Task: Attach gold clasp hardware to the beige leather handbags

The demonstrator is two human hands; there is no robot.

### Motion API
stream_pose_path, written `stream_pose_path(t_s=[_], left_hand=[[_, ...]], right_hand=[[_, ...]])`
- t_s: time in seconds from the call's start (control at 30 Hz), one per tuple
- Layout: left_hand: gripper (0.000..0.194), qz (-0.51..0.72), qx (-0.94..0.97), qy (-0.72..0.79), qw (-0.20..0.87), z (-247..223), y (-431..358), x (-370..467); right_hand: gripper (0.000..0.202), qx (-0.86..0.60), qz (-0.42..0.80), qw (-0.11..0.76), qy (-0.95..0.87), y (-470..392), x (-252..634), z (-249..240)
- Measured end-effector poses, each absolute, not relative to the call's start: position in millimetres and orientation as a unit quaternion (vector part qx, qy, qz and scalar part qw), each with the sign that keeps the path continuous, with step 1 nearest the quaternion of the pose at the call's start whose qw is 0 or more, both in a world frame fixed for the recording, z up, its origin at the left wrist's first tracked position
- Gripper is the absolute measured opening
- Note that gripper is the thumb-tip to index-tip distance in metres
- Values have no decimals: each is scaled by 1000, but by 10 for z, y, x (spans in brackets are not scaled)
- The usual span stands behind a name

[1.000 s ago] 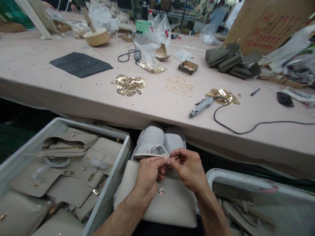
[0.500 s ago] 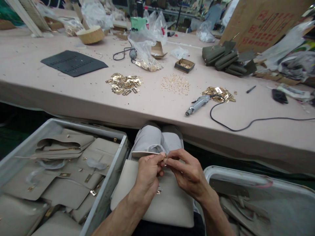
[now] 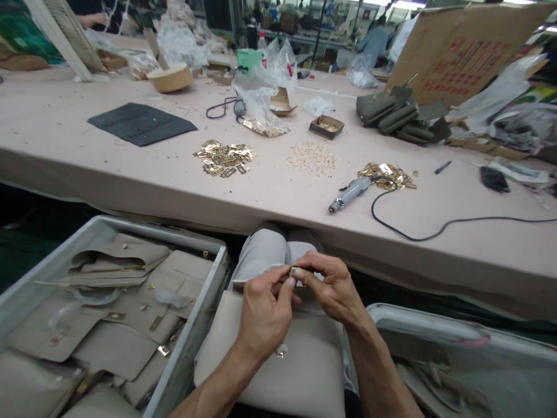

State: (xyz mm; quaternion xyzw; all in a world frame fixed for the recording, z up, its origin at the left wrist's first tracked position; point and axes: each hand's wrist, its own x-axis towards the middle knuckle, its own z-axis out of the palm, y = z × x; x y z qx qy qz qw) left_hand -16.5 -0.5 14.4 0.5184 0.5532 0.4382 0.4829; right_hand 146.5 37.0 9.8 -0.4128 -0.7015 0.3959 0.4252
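Observation:
A beige leather handbag (image 3: pixel 304 374) lies across my lap, with a small gold lock fitting (image 3: pixel 281 352) on its front. Its raised flap (image 3: pixel 238 283) runs behind my fingers. My left hand (image 3: pixel 266 313) pinches at the flap's edge, thumb against fingertips. Meeting it there, my right hand (image 3: pixel 333 288) is closed too, thumb and forefinger around a tiny piece (image 3: pixel 294 270) whose kind is too small to make out. On the table ahead rest a grey electric screwdriver (image 3: pixel 350 194), gold metal plates (image 3: pixel 224 158), scattered tiny screws (image 3: pixel 311 158) and another heap of gold plates (image 3: pixel 387 174).
At my left a grey plastic crate (image 3: pixel 174 371) holds several beige bags (image 3: pixel 117 342). To my right stands another bin (image 3: pixel 435 316) with bag parts inside. The table edge crosses in front of my knees. Farther back are a tape roll (image 3: pixel 170 78), dark green rolled pieces (image 3: pixel 398 116) and a carton (image 3: pixel 461 55).
My hands have shifted slightly at the flap edge; the left thumb now presses upward against the tiny piece. The camera view has tilted up a little. The table items stay put.

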Motion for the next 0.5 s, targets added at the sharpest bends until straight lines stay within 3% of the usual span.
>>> stream_pose_path(t_s=[0.27,0.5], left_hand=[[23,423,443,584,533,83,72,-136],[24,425,428,582,546,66,74,-108]], right_hand=[[9,-449,322,488,-676,284,1386,-22],[9,-485,326,458,-670,255,1405,-9]])
